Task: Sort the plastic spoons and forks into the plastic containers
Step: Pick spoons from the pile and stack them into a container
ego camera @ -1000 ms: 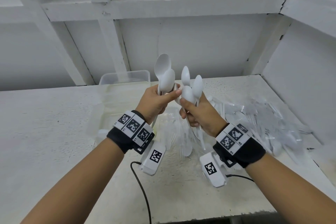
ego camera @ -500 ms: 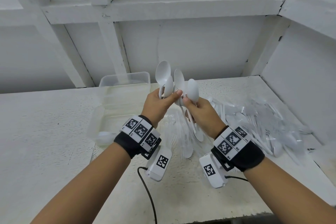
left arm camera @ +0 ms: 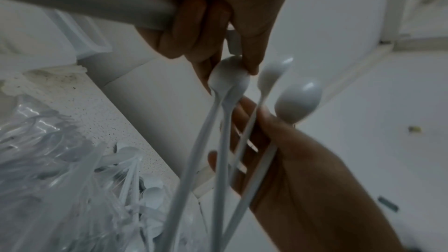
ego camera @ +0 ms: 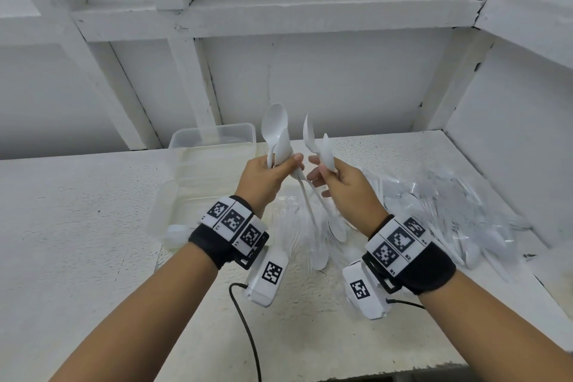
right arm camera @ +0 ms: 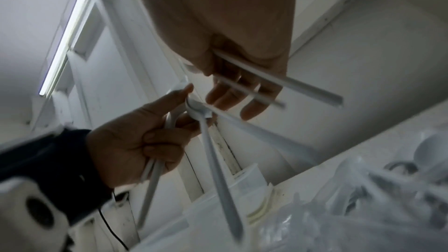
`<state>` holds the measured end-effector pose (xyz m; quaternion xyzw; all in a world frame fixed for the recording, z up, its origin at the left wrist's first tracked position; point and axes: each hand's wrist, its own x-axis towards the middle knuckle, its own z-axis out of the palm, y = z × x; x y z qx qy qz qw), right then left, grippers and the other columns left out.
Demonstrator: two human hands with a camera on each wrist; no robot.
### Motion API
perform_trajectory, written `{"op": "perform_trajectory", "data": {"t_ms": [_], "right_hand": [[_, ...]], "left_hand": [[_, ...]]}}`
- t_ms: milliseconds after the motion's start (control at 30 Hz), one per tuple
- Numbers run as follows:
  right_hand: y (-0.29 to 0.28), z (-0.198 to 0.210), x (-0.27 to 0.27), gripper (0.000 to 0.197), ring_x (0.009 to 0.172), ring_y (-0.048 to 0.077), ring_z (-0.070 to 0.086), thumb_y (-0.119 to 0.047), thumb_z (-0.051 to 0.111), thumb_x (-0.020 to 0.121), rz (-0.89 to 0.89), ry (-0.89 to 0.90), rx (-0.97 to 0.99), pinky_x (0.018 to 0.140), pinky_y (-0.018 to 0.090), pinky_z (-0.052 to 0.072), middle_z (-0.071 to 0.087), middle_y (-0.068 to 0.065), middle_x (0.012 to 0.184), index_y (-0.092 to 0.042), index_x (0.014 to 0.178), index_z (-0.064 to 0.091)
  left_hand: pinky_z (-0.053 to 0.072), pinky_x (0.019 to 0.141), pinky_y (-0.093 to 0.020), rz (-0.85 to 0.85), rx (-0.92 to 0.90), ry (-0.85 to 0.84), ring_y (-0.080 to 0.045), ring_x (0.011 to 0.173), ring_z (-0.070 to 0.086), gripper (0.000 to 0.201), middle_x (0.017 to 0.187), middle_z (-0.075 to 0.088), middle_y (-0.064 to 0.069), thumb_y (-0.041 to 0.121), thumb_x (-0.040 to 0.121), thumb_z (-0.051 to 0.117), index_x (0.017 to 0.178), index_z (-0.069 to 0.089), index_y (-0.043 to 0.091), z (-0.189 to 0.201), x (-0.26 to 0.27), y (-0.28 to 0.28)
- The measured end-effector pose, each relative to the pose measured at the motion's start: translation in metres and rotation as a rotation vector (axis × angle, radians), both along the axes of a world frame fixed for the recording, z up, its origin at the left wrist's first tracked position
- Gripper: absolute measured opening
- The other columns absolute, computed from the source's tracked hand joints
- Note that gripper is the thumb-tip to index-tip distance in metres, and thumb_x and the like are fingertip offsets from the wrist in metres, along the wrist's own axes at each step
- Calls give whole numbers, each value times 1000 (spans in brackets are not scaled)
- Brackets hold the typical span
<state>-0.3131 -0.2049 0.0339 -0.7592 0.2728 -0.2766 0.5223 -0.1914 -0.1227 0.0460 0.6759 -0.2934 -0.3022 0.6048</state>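
1. Head view: above the table (ego camera: 93, 226), both hands hold spoons upright, bowls up. The left hand (ego camera: 263, 178) grips spoons (ego camera: 277, 137); the right hand (ego camera: 344, 186) pinches others (ego camera: 324, 149). Containers (ego camera: 214, 146) sit at the table's back edge.
2. Left wrist view: handles point down; loose cutlery pile (left arm camera: 72, 179) below.
3. Right wrist view: right fingers (right arm camera: 252, 106) partly spread, handles crossing them.

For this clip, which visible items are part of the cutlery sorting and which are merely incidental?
Part of the job:
- spoons in the left hand
- spoons in the right hand
- clear plastic containers
- heap of wrapped plastic cutlery

Incidental:
- white table
- black cable
- wrist cameras and marker bands
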Motion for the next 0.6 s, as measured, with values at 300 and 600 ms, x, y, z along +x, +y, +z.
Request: {"op": "perform_trajectory", "data": {"t_ms": [300, 600], "right_hand": [[3, -6, -10, 28, 75, 17, 61, -6, 35, 98, 74, 101, -177, 73, 38, 53, 55, -3, 79, -24, 116, 45], [11, -10, -11, 34, 74, -15, 50, -4, 38, 98, 129, 47, -136, 73, 4, 40, 50, -19, 85, -17, 129, 44]], "left_hand": [[18, 34, -16, 43, -69, 132, -5, 33, 16, 25, 38, 23, 12, 28, 89, 61, 75, 62, 7, 3, 9, 0], [17, 34, -16, 65, -69, 206, -5, 34, 17, 33, 45, 24, 6, 30, 89, 61, 66, 44, 14, -2, 4, -3]]}}
